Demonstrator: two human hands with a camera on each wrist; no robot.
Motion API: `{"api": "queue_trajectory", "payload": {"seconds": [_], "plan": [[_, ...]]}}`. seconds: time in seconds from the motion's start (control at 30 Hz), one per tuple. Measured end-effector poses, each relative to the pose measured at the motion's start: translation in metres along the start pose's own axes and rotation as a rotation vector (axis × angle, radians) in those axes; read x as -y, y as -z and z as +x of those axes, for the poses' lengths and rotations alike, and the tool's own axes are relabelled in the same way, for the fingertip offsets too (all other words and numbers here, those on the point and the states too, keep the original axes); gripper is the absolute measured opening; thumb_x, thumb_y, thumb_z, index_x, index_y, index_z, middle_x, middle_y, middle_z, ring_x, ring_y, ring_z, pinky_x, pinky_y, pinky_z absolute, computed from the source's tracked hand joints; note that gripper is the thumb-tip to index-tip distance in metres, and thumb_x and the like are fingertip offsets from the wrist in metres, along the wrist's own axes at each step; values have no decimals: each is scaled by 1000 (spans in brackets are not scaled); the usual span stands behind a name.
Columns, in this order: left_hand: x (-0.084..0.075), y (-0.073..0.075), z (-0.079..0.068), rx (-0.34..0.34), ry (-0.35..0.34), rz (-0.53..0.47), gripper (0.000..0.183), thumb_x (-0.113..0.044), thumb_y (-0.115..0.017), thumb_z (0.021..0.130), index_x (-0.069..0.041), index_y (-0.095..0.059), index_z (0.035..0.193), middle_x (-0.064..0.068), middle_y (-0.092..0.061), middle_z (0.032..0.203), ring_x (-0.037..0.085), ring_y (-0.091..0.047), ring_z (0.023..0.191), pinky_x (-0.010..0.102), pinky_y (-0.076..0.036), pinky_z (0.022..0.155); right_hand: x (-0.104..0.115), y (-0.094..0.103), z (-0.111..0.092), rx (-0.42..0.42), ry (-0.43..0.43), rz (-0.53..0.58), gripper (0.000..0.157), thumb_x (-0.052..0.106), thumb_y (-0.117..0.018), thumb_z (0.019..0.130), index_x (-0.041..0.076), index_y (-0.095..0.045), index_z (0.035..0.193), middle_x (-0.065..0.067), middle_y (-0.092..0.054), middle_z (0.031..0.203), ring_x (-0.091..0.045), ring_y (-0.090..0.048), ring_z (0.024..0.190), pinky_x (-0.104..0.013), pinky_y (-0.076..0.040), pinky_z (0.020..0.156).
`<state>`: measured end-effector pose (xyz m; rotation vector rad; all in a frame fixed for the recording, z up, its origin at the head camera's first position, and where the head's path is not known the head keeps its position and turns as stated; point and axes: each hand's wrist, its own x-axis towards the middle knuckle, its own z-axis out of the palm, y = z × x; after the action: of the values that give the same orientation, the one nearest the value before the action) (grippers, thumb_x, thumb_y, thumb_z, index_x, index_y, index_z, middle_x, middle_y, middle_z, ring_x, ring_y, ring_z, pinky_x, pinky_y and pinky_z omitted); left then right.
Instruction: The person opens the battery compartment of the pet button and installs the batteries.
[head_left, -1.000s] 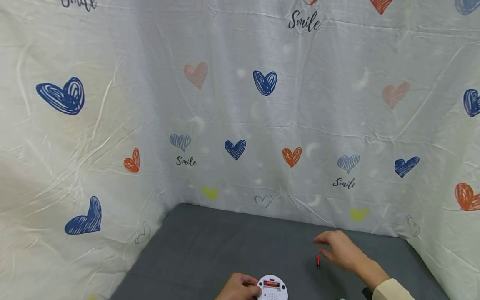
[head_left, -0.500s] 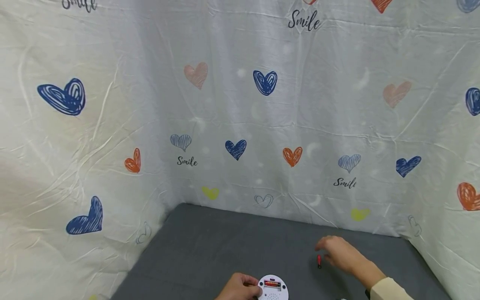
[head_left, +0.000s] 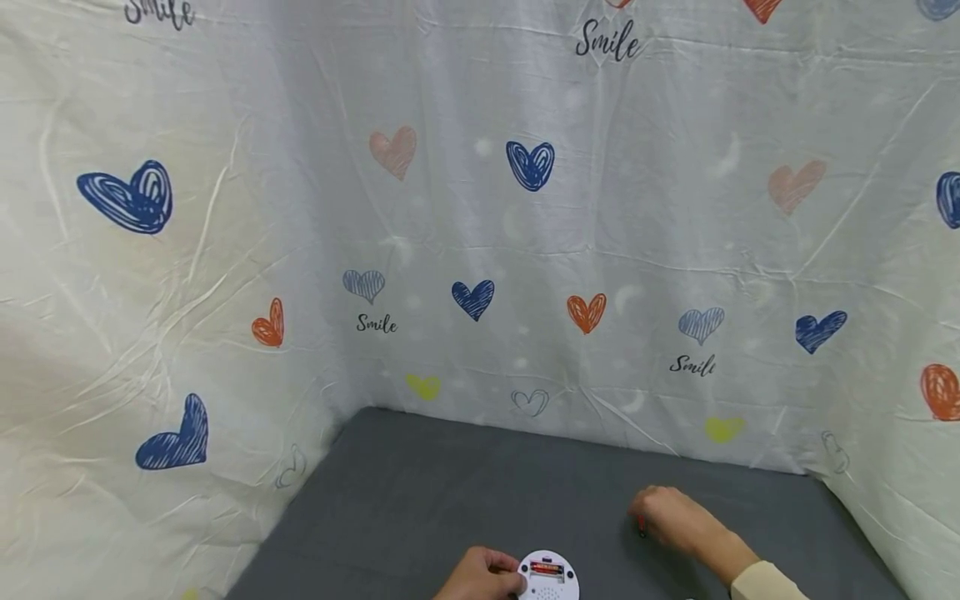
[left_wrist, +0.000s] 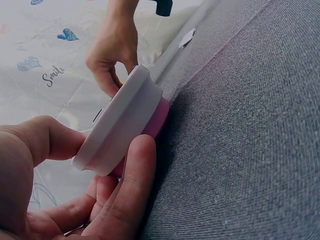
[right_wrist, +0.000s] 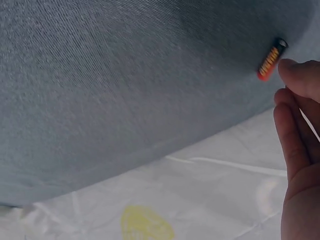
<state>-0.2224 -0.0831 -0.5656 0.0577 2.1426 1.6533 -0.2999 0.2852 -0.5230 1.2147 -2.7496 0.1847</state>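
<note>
My left hand [head_left: 480, 575] pinches the edge of a round white plastic device [head_left: 551, 590], thumb on one face and fingers on the pink underside [left_wrist: 159, 117]. Its battery compartment faces up, and a red battery [head_left: 547, 570] shows inside. To the right, my right hand [head_left: 678, 515] reaches down over a loose red-and-black battery [right_wrist: 272, 60] lying on the grey cloth. In the right wrist view the thumb tip is right beside that battery, with the fingers bent close below the thumb. From the head view the hand covers part of the battery.
Grey cloth [head_left: 450, 483] covers the table. A white curtain [head_left: 637, 208] printed with hearts stands along the back and sides. In the left wrist view a small white piece [left_wrist: 187, 38] lies farther off on the cloth.
My right hand has come down and nearer to the loose battery, now overlapping it in the head view. The left hand and the white device have hardly moved.
</note>
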Motion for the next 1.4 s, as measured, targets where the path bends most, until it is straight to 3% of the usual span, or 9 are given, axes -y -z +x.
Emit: {"api": "queue_trajectory", "payload": {"seconds": [0.23, 0.47, 0.77, 1.1, 1.4], "plan": [[1, -1, 0, 2, -18, -11, 22, -10, -72, 89, 4, -81, 104, 0, -80, 90, 8, -69, 79, 28, -60, 77, 0, -14, -1, 19, -4, -43, 30, -12, -78, 84, 18, -79, 86, 7, -74, 89, -13, -71, 82, -32, -60, 68], [1, -2, 0, 1, -16, -16, 23, -9, -72, 89, 4, -81, 105, 1, -80, 92, 10, -71, 80, 30, -62, 78, 0, -18, -2, -21, 16, -95, 28, -6, -81, 86, 22, -80, 83, 11, -71, 84, -8, -64, 77, -31, -55, 63], [-1, -1, 0, 24, 1, -64, 20, -8, -71, 94, 3, -79, 108, 0, -78, 91, 12, -74, 79, 29, -62, 75, 6, 2, 10, -82, -27, -52, 19, 2, -85, 88, 20, -79, 86, 12, -69, 82, -6, -62, 77, -32, -55, 65], [1, -2, -1, 17, 4, -66, 18, -7, -72, 93, 3, -79, 106, -1, -77, 89, 11, -73, 78, 27, -61, 73, 37, 43, 36, -172, -41, 81, 16, 6, -83, 94, 20, -84, 101, 9, -80, 97, -7, -73, 90, -33, -62, 78], [1, -3, -2, 15, 0, -78, 18, -8, -71, 94, 3, -78, 106, 0, -76, 89, 12, -73, 76, 29, -60, 72, 79, 64, 53, -205, -69, 416, 14, 7, -80, 98, 18, -84, 107, 7, -82, 102, 1, -72, 90, -27, -63, 79]]}}
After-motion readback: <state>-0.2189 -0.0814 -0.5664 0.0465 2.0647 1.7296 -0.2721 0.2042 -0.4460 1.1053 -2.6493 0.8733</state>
